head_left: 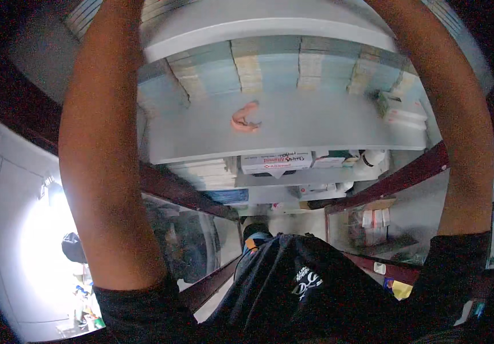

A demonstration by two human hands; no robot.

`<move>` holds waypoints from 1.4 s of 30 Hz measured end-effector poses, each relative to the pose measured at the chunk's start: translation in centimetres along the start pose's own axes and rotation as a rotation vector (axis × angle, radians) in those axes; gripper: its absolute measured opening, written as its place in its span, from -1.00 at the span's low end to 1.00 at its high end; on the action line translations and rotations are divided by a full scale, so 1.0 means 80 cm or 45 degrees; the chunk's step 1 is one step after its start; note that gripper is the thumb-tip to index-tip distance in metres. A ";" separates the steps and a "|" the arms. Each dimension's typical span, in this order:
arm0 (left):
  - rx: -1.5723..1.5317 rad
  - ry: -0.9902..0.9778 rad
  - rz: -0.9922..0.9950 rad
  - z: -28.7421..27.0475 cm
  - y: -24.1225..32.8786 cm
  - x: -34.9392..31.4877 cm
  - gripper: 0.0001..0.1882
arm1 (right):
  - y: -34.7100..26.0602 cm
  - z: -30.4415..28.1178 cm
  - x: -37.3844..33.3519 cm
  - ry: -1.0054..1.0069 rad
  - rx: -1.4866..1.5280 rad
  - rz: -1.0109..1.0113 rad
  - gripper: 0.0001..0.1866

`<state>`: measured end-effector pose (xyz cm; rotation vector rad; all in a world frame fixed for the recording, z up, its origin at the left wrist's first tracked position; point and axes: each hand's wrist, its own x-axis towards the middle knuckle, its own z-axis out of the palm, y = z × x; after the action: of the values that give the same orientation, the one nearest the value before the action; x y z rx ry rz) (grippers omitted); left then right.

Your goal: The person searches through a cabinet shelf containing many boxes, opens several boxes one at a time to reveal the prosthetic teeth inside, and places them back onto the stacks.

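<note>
Both my arms reach up past the top edge, so neither hand shows. My left forearm (pixel 109 74) crosses in front of the cabinet's left part, and my right forearm (pixel 430 46) passes its right side. Between them is a white shelf (pixel 316 123) with a row of pale blue and cream paper stacks (pixel 275 66) along its back. A curled pink strip (pixel 245 118) lies on that shelf, apart from the stacks. A higher white shelf (pixel 270 26) is nearest to where my arms leave the view, with more stacks at its sides.
Small white-and-green boxes (pixel 402 109) sit at the shelf's right end. Below are a white box with red print (pixel 275 162), a white bottle (pixel 371 159) and paper stacks (pixel 207 172). Glass doors with dark red frames stand open either side; cartons (pixel 376 221) show behind the right one.
</note>
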<state>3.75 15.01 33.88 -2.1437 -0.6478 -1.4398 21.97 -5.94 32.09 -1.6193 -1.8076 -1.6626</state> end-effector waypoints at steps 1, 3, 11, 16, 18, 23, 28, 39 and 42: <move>-0.674 -0.226 -0.148 -0.006 0.029 -0.006 -0.25 | 0.009 0.010 -0.011 0.050 -0.007 -0.042 -0.78; -0.838 -0.485 -0.203 -0.040 0.063 -0.007 -0.19 | 0.012 0.009 -0.019 -0.021 0.012 -0.018 -0.78; 0.106 -0.489 0.288 -0.041 0.090 -0.026 -0.19 | 0.011 0.008 -0.025 0.053 0.158 -0.009 -0.81; 0.273 0.105 0.461 -0.006 0.075 -0.043 -0.21 | 0.002 -0.007 -0.022 0.014 0.137 -0.005 -0.83; 0.195 -0.353 0.223 -0.020 0.111 -0.037 -0.22 | -0.003 -0.031 -0.040 0.006 0.137 0.041 -0.83; 0.645 -0.303 0.239 0.006 0.053 -0.030 -0.25 | -0.023 -0.083 -0.056 0.263 0.206 -0.022 -0.82; 0.609 0.316 0.488 0.009 0.075 -0.045 -0.21 | -0.022 -0.142 -0.098 0.197 0.106 0.026 -0.82; -0.062 -0.118 0.337 -0.043 0.103 -0.050 -0.63 | 0.027 -0.227 -0.286 -0.090 0.170 0.113 -0.73; -0.176 0.003 0.390 -0.074 0.108 -0.074 -0.71 | 0.032 -0.236 -0.327 -0.098 0.271 0.147 -0.67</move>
<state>2.91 3.96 29.28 -2.2289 -0.2098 -1.3510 24.60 -36.20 20.82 -1.6791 -1.8176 -1.3276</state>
